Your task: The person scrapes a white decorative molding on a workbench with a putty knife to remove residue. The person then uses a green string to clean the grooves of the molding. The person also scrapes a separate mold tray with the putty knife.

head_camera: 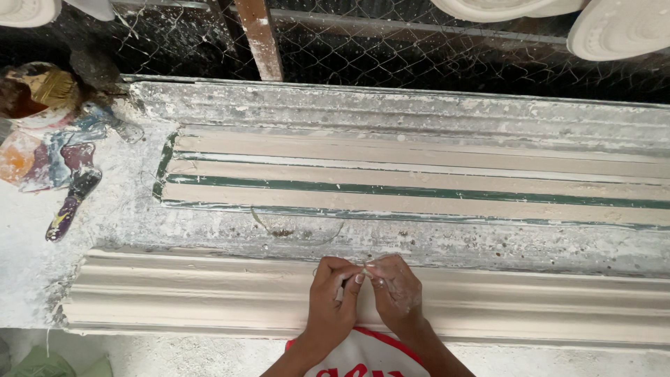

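Observation:
My left hand (332, 300) and my right hand (396, 290) rest side by side on a long cream plaster cornice moulding (174, 293) at the near edge of a plaster-crusted workbench (118, 209). Their fingertips meet and pinch a small pale bit, too small to identify, near the moulding's upper edge. Both hands are dusted with white plaster. Beyond the moulding lies a long ribbed mould with green stripes (419, 178), filled with beige plaster.
A plaster-caked scraper with a purple handle (70, 202) lies at the bench's left end beside a smeared bowl (31, 94). Wire mesh (419, 56) and a wooden post (259, 38) stand behind. White round plaster castings (614, 28) hang at the top.

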